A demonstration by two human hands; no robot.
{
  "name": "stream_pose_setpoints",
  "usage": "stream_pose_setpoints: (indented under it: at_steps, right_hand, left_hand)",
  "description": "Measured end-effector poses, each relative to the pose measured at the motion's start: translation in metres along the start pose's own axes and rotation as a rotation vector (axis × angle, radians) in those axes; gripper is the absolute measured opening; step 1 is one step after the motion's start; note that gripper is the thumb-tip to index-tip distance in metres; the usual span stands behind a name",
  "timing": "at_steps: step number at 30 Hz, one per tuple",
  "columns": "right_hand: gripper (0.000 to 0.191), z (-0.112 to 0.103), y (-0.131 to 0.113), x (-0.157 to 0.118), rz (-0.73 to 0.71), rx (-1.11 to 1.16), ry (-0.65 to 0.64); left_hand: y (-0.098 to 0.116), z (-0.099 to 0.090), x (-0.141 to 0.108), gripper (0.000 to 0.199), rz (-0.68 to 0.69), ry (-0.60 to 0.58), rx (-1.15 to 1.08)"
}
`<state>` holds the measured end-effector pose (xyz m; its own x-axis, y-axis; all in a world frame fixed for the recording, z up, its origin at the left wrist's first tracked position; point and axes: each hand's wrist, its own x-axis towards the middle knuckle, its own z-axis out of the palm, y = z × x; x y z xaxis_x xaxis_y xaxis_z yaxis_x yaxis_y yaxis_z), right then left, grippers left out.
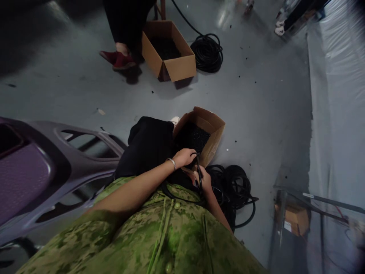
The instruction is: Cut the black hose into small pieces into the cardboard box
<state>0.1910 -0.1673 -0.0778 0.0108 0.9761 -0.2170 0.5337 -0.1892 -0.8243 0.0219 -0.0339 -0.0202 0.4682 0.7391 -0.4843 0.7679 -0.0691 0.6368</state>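
My left hand (184,156), with a bracelet at the wrist, is closed on a looped black hose or cable (199,161). My right hand (204,179) is closed beside it, against the lower run of the same black length, which curves back across my lap. Something red (195,181) shows at the right fingers; its kind is hard to make out. Just beyond both hands stands an open cardboard box (215,142) holding many small black pieces (196,137). To the right of my right hand lies a coil of black hose or cable (236,180) on the floor.
Ahead, another cardboard box (181,68) with black contents stands by a person's red shoes (122,61), next to a second black coil (208,53). A purple and grey plastic chair (25,171) is at left. A frame (322,203) and small carton (296,220) are at right.
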Motion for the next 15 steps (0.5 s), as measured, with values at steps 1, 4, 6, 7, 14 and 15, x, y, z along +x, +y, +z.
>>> stream_pose_setpoints:
  at_steps: [1, 4, 6, 7, 14, 15]
  right_hand:
    - [0.040, -0.0001, -0.0004, 0.0000, -0.010, 0.000, 0.003]
    - [0.039, 0.0002, -0.0014, 0.0002, -0.022, -0.005, 0.020]
    - [0.039, 0.0009, -0.0017, 0.0002, -0.008, -0.008, 0.018]
    - [0.039, 0.0014, -0.0017, 0.0002, 0.001, -0.012, 0.012]
    - [0.038, 0.0022, -0.0014, 0.0000, 0.007, -0.054, 0.034]
    - [0.038, 0.0017, -0.0016, -0.0002, 0.009, -0.051, 0.030]
  left_hand:
    - [-0.0004, 0.0006, 0.0003, 0.038, 0.005, -0.004, -0.005]
    - [0.0010, 0.0003, -0.0009, 0.039, 0.012, -0.015, 0.004]
    - [0.0029, -0.0009, -0.0022, 0.039, 0.007, -0.022, 0.010]
    - [0.0037, -0.0014, -0.0026, 0.039, 0.002, -0.024, 0.011]
    - [0.0011, 0.0011, 0.0010, 0.038, -0.010, -0.038, -0.024]
    - [0.0002, 0.0019, 0.0017, 0.038, -0.011, -0.034, -0.031]
